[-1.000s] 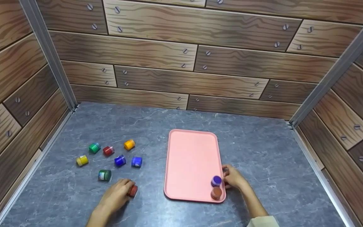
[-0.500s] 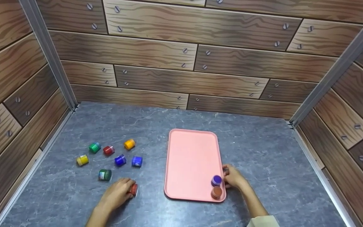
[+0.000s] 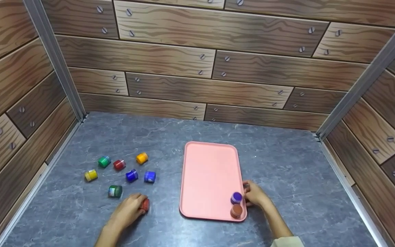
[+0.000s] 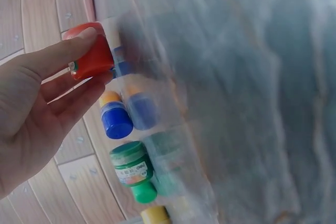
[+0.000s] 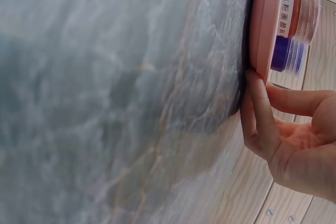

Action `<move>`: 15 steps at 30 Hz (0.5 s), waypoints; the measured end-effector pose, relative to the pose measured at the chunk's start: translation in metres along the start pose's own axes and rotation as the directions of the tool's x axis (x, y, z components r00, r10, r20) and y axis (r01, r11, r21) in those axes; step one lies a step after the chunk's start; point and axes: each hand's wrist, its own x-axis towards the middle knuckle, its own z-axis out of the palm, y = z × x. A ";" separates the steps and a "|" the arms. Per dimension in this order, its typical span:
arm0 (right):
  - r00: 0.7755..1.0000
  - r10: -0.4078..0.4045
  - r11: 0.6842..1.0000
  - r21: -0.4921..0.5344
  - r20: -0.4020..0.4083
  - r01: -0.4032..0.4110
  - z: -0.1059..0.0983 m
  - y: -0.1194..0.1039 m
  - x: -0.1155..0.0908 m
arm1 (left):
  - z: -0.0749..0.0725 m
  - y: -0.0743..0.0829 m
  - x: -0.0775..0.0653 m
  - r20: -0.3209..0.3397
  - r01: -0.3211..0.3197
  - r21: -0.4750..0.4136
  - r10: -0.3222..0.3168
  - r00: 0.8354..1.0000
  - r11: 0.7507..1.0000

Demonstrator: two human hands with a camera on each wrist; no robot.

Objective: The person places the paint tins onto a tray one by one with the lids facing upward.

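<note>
On the grey marbled table, my left hand (image 3: 126, 212) pinches a red paint jar (image 3: 145, 205) between thumb and fingers. The left wrist view shows this red jar (image 4: 93, 53) with the thumb across its side. My right hand (image 3: 254, 193) holds the right rim of the pink tray (image 3: 211, 178), close to its near corner. In the right wrist view, the fingers of the right hand (image 5: 289, 135) meet the tray edge (image 5: 262, 30). A purple-blue jar (image 3: 236, 198) and a brown-orange jar (image 3: 236, 211) stand upright together in the tray's near right corner.
Left of the tray lie several jars on their sides: dark green (image 3: 115, 191), yellow (image 3: 91, 175), green (image 3: 104, 161), red (image 3: 119, 164), orange (image 3: 142, 157), and two blue, one (image 3: 131, 175) beside the other (image 3: 150, 177). Wood-patterned walls (image 3: 170, 61) enclose the table.
The red jar in my left hand has shifted very slightly away from me and turned a little. My right hand and the tray stay in place.
</note>
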 end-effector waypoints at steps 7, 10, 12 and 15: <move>1.000 -0.006 1.000 -0.004 -0.001 0.006 -0.001 0.001 0.000 | -0.004 0.012 0.008 -0.021 0.096 -0.072 -0.098 0.995 0.993; 1.000 -0.006 1.000 -0.005 -0.002 0.006 0.000 0.000 0.000 | -0.006 0.018 0.015 -0.006 0.142 -0.096 -0.144 0.990 0.985; 1.000 -0.004 1.000 -0.009 -0.001 0.004 0.000 0.000 0.000 | -0.007 0.021 0.020 -0.032 0.137 -0.099 -0.141 0.990 0.986; 1.000 0.005 1.000 -0.011 0.001 -0.005 0.000 -0.001 0.000 | -0.007 0.026 0.026 -0.107 0.094 -0.081 -0.102 0.989 0.992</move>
